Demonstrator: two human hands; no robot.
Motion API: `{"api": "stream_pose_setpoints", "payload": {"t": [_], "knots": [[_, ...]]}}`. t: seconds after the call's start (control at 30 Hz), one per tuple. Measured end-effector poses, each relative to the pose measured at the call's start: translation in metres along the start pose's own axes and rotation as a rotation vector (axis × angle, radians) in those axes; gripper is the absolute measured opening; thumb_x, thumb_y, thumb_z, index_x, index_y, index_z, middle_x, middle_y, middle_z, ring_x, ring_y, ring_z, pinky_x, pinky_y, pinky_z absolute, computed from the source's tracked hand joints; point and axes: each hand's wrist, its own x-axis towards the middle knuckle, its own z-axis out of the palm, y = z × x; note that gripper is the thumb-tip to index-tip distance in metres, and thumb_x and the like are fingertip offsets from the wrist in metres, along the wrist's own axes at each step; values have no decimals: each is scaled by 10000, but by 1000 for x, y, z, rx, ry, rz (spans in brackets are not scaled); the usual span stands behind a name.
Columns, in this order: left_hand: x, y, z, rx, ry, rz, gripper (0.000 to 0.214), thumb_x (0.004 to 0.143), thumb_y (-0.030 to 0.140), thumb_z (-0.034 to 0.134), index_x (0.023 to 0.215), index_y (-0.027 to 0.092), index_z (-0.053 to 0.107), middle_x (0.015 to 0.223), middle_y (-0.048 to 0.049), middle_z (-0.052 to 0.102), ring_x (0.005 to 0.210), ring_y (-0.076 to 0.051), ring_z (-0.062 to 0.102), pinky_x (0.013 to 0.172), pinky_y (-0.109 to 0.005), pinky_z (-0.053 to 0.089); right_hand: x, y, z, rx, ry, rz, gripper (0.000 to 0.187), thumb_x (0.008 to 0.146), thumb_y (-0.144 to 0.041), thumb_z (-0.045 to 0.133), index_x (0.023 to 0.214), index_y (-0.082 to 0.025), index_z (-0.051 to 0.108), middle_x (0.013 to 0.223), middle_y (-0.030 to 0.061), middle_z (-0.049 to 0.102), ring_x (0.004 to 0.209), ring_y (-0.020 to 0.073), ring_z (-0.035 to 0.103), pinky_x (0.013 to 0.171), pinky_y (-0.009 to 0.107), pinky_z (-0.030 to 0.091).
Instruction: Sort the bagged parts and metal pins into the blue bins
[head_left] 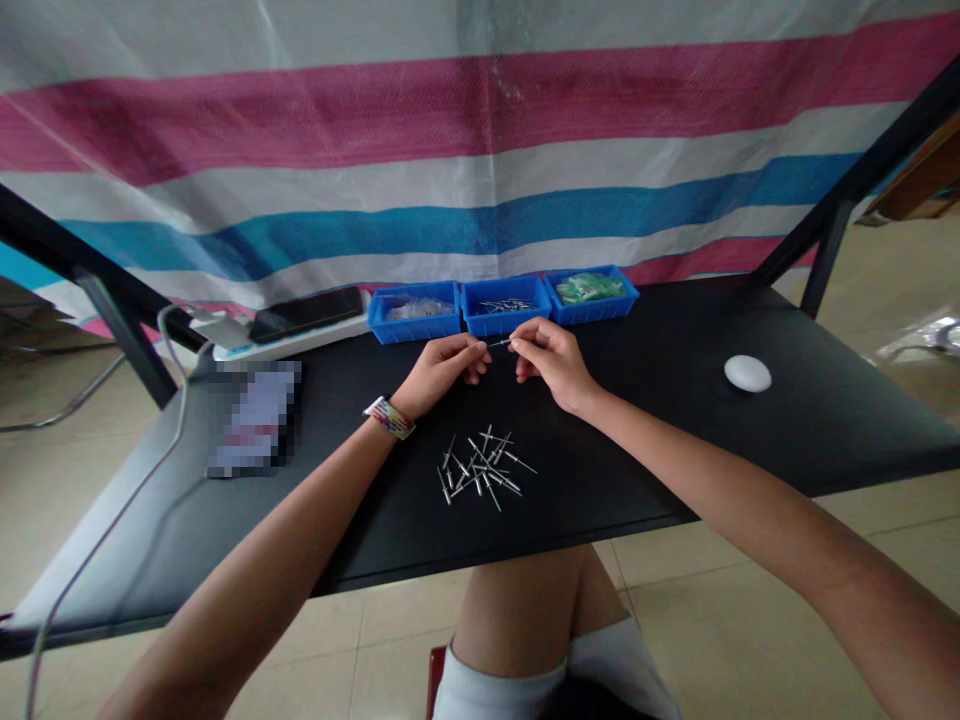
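Note:
Between my two hands, just in front of the blue bins, a thin silver blind rivet (500, 344) lies nearly level. My left hand (448, 368) pinches its left end between thumb and fingertips. The fingertips of my right hand (551, 362) are closed on its other end. A loose pile of silver blind rivets (480, 468) lies on the black table below my hands. More rivets (508, 305) fill the middle blue bin (506, 322), directly behind my hands.
The left blue bin (416, 330) holds clear plastic bags, the right blue bin (596, 308) green-and-white packets. A power strip (292, 345) carries a dark phone (306, 314). A blurred-out packet (256, 418) lies at left, a white round object (747, 373) at right. A cable (180, 420) crosses the table's left side.

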Motion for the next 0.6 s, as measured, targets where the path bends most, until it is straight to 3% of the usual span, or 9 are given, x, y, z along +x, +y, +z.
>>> {"api": "stream_pose_setpoints", "payload": {"t": [0.3,0.6], "knots": [[-1,2,-1,26,-2,39,365,890,500,807,891,143,732,743,-16,676,608,-107,613,579,-216,488,2,-2,-1,53,3,93,354,729,-441,889,905,-207,692,822,-21,697,588,107,651,511,232,604],[-1,2,1,-5,-2,19,364,900,497,790,938,142,721,753,-19,686,612,-115,629,588,-225,503,2,3,-1,-15,12,48,293,737,-352,855,930,-200,695,848,-22,674,590,101,637,515,237,584]]}}
